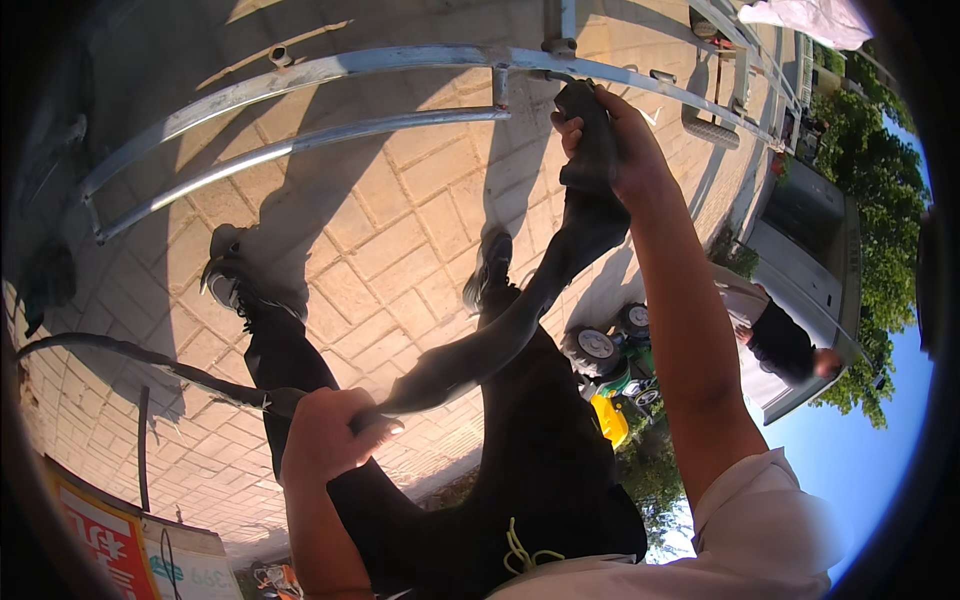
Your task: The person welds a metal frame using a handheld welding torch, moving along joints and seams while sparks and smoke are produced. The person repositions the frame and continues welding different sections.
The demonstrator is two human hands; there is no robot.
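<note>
My right hand [626, 142] is closed around the black handle of what looks like a welding gun [585, 112]. Its thin bent neck [559, 76] reaches to the galvanized metal tube frame [420, 56]; whether the tip touches the tubing cannot be told. From the handle a thick black sleeved cable [465, 364] sags across in front of my legs. Lower down, my left hand [326, 431] grips this cable, thumb on top. Beyond that hand the cable curves off to the left rim. A short upright stub [500, 86] joins the frame's long rail to a shorter lower rail [315, 141].
Brick paving [390, 247] lies under my black shoes [491, 262]. A wheeled metal frame [709, 127] stands at upper right. On the right are a green and yellow wheeled machine [611, 375] and a person in dark clothing [780, 337]. A signboard with writing [105, 540] stands lower left.
</note>
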